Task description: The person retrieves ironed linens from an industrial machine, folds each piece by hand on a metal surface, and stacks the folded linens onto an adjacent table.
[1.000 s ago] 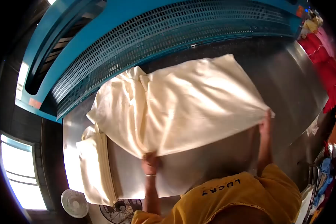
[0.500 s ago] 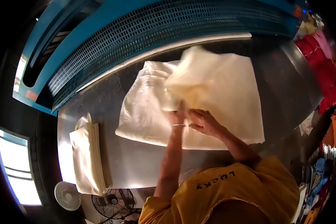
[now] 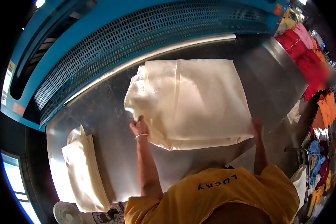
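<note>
A cream, slightly shiny cloth (image 3: 205, 100) lies folded over on the metal table, its lower layers showing along the near and left edges. My left hand (image 3: 139, 127), with a bangle at the wrist, is closed on the cloth's near left edge, where the fabric bunches up. At the near right corner of the cloth is my right hand (image 3: 257, 127). It is blurred, and its fingers do not show clearly.
A stack of folded cream cloth (image 3: 84, 171) lies at the left on the metal table (image 3: 112, 160). Behind runs a blue machine with a perforated guard (image 3: 153, 33). Red fabric (image 3: 296, 56) and other garments are piled at the right. Below left stand fans (image 3: 66, 213).
The cloth's raised, blurred upper part now lies flat as a folded layer. My hands, close together before, have moved apart to its left and right sides. The view has shifted slightly.
</note>
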Tool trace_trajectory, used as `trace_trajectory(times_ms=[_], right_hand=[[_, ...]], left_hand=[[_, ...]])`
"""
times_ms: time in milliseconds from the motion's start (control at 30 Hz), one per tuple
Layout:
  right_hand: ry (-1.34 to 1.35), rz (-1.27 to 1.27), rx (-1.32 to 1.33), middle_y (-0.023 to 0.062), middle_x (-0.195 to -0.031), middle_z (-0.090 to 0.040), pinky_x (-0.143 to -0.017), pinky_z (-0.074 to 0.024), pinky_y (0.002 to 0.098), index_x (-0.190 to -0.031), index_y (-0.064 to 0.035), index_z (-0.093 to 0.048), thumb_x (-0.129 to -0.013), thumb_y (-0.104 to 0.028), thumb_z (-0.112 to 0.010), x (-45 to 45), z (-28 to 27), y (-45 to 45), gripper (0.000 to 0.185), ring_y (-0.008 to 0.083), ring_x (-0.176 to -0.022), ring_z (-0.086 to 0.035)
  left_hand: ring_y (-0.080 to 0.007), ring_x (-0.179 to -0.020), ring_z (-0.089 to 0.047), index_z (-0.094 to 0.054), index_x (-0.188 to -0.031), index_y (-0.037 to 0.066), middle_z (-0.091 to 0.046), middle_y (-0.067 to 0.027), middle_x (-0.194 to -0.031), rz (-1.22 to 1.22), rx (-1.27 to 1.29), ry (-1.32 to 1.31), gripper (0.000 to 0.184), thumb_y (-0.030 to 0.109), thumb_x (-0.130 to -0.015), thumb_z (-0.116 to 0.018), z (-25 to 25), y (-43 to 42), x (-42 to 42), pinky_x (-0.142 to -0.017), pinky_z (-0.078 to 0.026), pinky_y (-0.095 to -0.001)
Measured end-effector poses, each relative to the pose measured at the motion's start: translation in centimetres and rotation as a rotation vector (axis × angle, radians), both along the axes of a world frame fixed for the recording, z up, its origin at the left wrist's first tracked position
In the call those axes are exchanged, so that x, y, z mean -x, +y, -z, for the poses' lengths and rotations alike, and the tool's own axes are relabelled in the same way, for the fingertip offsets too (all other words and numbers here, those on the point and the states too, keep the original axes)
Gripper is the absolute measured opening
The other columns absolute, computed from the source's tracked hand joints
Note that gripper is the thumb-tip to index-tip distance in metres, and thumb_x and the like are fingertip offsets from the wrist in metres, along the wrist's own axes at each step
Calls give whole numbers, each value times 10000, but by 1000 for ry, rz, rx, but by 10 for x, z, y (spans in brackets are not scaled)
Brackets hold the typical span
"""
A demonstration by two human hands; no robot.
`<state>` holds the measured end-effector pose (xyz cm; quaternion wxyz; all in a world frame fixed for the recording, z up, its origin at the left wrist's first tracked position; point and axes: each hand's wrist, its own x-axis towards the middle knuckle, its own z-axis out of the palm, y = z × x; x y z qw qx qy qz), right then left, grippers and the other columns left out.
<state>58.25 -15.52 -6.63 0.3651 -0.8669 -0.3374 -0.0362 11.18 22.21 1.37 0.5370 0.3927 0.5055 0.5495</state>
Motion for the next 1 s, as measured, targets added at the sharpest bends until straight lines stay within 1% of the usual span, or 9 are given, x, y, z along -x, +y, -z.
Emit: trace_trajectory(times_ms=[233,333,467,500,567,733,833,933,1000], right_hand=[[1015,-110,-601,-64,-606,-477,-432,-320,220,-797,-47,-600,-794,-234,-624,64,-106,103,189,37,-499,-418],[949,-258,-526,-30,-627,-551,-431,-394,239,-791,-34,-618,-845,-184,-592,122,-164,167,162,62,-491,-488],[712,-1107,-186,61,-850,-607,-681,-464,284,-1157,-44,-499,-899,-258,-525,179,-207,192,336,97,-747,-556],[893,-1225,-134,69,-913,-609,-739,-466,299,-1198,-47,-474,-906,-267,-512,182,-214,192,367,107,-803,-560],[973,-1003,-171,48,-987,-614,-712,-471,244,-1239,-63,-443,-919,-222,-484,164,-175,197,360,112,-808,-584],[1035,-311,-262,96,-879,-614,-530,-506,268,-1102,-61,-541,-840,-470,-534,96,-96,199,485,151,-708,-616],[1417,-433,-107,123,-998,-591,-594,-523,325,-1159,-14,-498,-797,-494,-579,101,-83,236,606,175,-807,-610],[1302,-457,-338,105,-1040,-592,-719,-521,350,-1112,8,-534,-772,-239,-650,132,-32,306,436,217,-869,-597],[1257,-664,-522,112,-1029,-599,-806,-489,325,-1085,19,-564,-801,-85,-575,196,-104,327,302,201,-932,-590]], left_hand=[[-375,-1113,-458,-364,-1290,37,-480,-169,-1227,1061,-817,1033,741,341,-693,-682,0,-150,-134,-886,-422,-405],[-372,-1146,-435,-317,-1313,27,-479,-167,-1237,944,-568,909,869,443,-651,-697,-14,-226,-148,-919,-395,-436],[-229,-796,-550,-589,-1035,34,-598,-101,-879,627,-420,880,330,269,-804,-595,7,-240,-161,-707,-448,-343],[-176,-745,-529,-607,-993,41,-589,-57,-837,376,-84,271,234,211,-837,-570,7,-243,-144,-662,-442,-304],[-128,-731,-491,-610,-949,19,-567,-31,-849,165,295,146,191,180,-857,-564,4,-251,-109,-655,-422,-249],[-159,-861,-527,-212,-1320,-8,-536,-100,-1008,-428,80,185,674,212,-831,-621,-13,-281,-38,-698,-463,-263],[-181,-805,-553,-447,-1177,-40,-579,-110,-950,-255,242,76,495,209,-803,-655,46,-268,3,-718,-460,-291],[-170,-769,-554,-602,-939,-31,-612,-73,-880,-168,201,58,262,137,-750,-672,9,-235,4,-703,-452,-300],[-149,-761,-550,-623,-884,-24,-616,-45,-858,-175,151,-49,209,96,-719,-670,-6,-209,30,-687,-447,-294]])
